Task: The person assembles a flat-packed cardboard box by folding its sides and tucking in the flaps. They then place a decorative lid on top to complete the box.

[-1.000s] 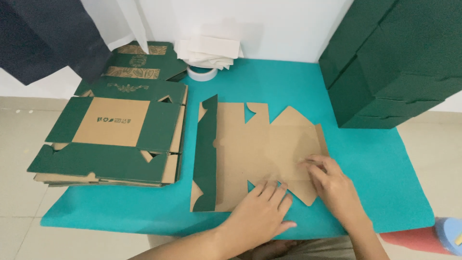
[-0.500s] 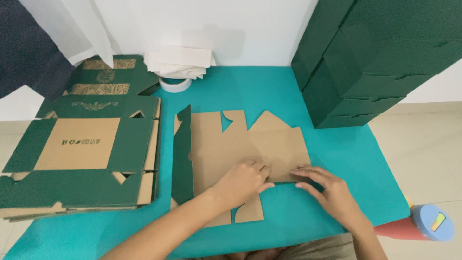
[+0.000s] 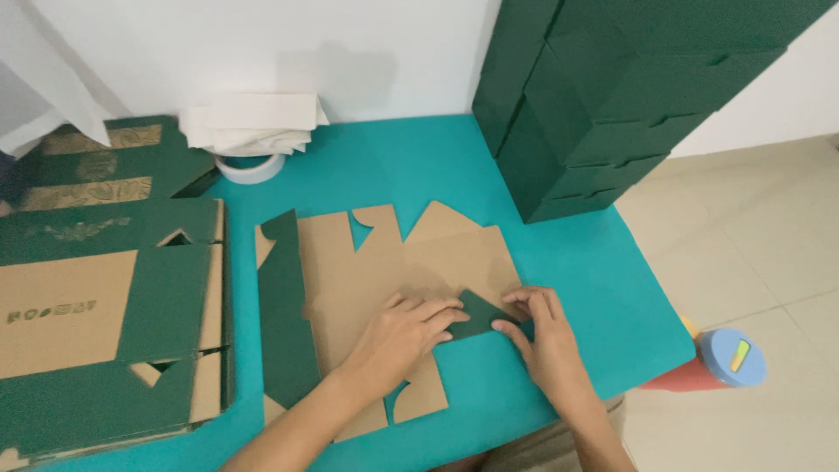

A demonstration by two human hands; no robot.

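Note:
A flat die-cut cardboard box blank [image 3: 367, 271], brown side up with a green strip folded over along its left edge, lies on the teal table [image 3: 411, 166]. My left hand [image 3: 404, 330] presses flat on the blank's middle. My right hand [image 3: 542, 336] pinches a small green triangular flap [image 3: 476, 315] folded up from the blank's near right corner. Both sets of fingertips meet at that flap.
A stack of flat green-and-brown box blanks [image 3: 96, 306] lies at the left. Folded white cloth sits on a tape roll [image 3: 249, 166] at the back. Stacked dark green boxes [image 3: 603, 96] stand at the back right. A blue-capped red bottle [image 3: 721, 363] sits off the table's right edge.
My left hand slid right across the blank toward the right hand. The near right corner flap got folded over, so its green side shows. My view moved closer and shifted right.

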